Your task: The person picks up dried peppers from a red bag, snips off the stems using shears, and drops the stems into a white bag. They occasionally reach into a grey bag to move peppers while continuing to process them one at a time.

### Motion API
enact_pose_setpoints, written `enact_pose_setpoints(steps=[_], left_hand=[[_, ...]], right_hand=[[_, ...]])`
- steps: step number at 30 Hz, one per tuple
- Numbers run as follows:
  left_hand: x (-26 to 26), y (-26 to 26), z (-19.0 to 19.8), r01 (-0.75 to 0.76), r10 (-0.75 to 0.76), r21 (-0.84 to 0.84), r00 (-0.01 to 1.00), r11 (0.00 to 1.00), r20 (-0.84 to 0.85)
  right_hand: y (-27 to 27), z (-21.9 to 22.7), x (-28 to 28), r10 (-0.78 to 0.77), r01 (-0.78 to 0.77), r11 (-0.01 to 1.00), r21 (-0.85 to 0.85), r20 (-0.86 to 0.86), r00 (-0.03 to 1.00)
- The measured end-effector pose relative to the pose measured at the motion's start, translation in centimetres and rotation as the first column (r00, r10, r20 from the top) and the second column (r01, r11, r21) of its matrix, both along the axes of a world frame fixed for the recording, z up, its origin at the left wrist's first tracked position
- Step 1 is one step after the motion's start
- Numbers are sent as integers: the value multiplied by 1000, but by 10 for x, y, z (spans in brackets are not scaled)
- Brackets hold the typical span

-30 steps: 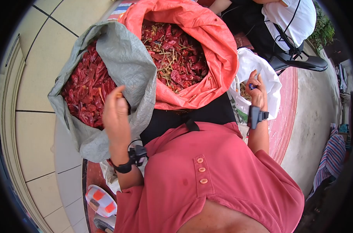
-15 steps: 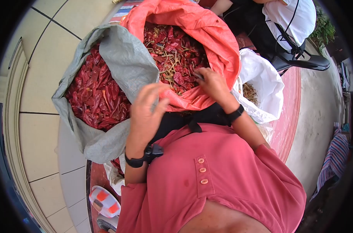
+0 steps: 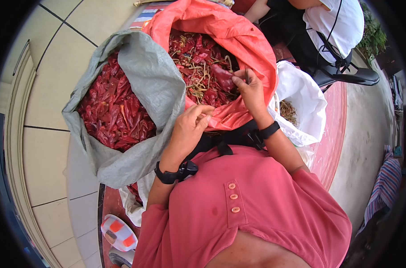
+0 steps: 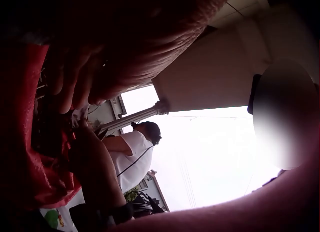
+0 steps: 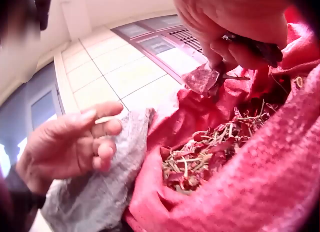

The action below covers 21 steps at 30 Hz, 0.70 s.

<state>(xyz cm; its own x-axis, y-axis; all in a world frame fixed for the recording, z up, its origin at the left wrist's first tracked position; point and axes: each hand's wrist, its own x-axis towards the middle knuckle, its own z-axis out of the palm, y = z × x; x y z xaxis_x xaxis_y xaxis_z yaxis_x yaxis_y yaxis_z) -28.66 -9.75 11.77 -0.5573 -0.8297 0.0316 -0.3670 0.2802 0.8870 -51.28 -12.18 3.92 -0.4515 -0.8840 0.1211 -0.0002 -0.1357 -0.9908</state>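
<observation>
My right hand (image 3: 254, 93) pinches a dried red chili (image 3: 222, 77) between thumb and fingers, over the open red sack (image 3: 258, 50). A small dark object (image 5: 256, 48) sits within the same hand, mostly covered by the fingers. Inside the red sack lie dried chilies mixed with pale stems (image 3: 198, 80). My left hand (image 3: 187, 130) hovers at the near rim of that sack, fingers loosely bent, with nothing held. In the right wrist view the left hand (image 5: 70, 147) appears in front of the grey sack (image 3: 145, 67), which holds dark red chilies (image 3: 116, 105).
To the right stands a white sack (image 3: 308, 100) with a heap of stems (image 3: 288, 111). A seated person in a white shirt (image 3: 330, 27) is beyond it, near a black seat (image 3: 355, 77). A white-and-orange checked item (image 3: 119, 232) lies at lower left.
My right hand has moved from the white sack to the red one and lifted a chili there. My left hand has gone from above the grey sack to the red sack's rim.
</observation>
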Motion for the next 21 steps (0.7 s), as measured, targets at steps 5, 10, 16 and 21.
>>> enact_pose_setpoints(steps=[5,10,16,21], left_hand=[[-5,-11,-18,-57,68,81,987,995,-144],[-32,-31,-19,-113,202,268,921,957,-334],[-47,-33,-26,-147,274,320,874,936,-400],[-48,-33,-35,-228,335,286,845,931,-417]], right_hand=[[8,31,0,81,-133,984,123,356,931],[18,39,23,184,-182,983,-26,115,976],[30,45,25,289,-295,955,36,123,950],[29,46,31,301,-298,953,-62,53,952]])
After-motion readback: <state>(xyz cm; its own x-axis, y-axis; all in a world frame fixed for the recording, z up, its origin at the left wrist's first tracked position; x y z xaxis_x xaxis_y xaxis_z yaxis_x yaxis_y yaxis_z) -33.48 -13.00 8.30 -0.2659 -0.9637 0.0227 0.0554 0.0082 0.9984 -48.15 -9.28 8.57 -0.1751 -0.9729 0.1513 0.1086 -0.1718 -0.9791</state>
